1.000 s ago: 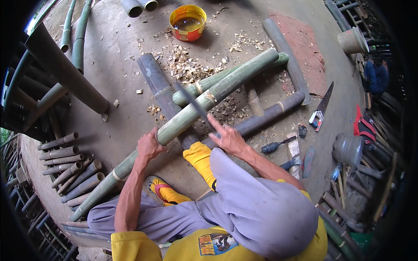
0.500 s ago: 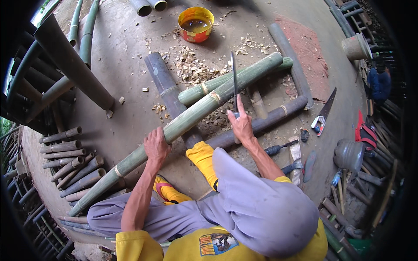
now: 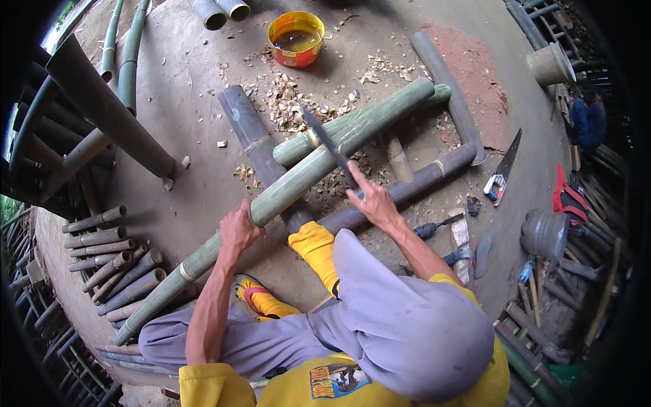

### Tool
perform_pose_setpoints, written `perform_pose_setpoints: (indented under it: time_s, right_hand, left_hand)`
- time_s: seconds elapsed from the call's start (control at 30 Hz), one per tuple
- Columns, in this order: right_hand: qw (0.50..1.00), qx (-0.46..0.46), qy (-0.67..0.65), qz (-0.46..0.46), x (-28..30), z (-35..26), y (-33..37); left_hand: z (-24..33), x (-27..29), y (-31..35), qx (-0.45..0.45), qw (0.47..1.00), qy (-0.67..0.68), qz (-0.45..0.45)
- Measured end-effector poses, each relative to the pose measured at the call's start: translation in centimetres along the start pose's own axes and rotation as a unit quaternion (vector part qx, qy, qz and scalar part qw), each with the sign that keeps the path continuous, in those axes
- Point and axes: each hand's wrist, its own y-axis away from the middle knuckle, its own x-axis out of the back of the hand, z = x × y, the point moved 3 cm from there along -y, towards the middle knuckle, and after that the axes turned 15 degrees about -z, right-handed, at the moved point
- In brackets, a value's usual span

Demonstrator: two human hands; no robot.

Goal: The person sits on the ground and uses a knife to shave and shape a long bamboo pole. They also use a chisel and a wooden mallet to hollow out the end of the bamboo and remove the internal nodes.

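A long green bamboo pole slants from the lower left up to the right. My left hand is closed round it, below its middle. In my right hand is a long-bladed knife, the index finger stretched along it and the other fingers curled at the handle. Its dark blade leans up and left across the pole; whether it touches the surface I cannot tell. A shorter green bamboo piece lies partly beneath the pole. Under both runs a dark bamboo length, joined by another dark length.
Pale chips litter the ground near a red-yellow tub of liquid. To the right lie a handsaw, a power drill and a plastic jug. Cut bamboo pieces are stacked at left, near a bamboo frame.
The knife's blade has swung from nearly upright to leaning left across the pole. My right hand has tilted with it. My left hand still grips the pole, slightly further down to the left.
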Motion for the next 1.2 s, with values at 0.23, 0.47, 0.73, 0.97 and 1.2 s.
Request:
perform_pose_setpoints:
  time_s: [0.23, 0.47, 0.73, 0.97, 1.2]
  right_hand:
    - [0.985, -0.008, 0.120, -0.126, -1.5, -2.2, 1.3]
    - [0.993, 0.071, 0.062, -0.075, -2.3, -2.1, 1.7]
    - [0.998, -0.030, -0.010, -0.047, -0.2, -2.3, 1.1]
    - [0.974, -0.154, -0.169, 0.002, 2.7, -1.8, 0.0]
    - [0.977, -0.188, -0.097, -0.035, 3.0, -2.0, 0.2]
  left_hand:
    - [0.5, -2.0, 1.0, -0.041, 0.978, -0.086, 0.187]
    - [0.0, -1.9, 0.5, -0.017, 0.989, -0.064, 0.132]
    - [0.1, -0.7, 0.6, -0.008, 1.000, -0.010, 0.020]
    - [-0.3, -0.2, -0.1, 0.008, 1.000, -0.011, 0.006]
    - [-0.6, 0.1, -0.5, 0.016, 0.997, 0.032, -0.068]
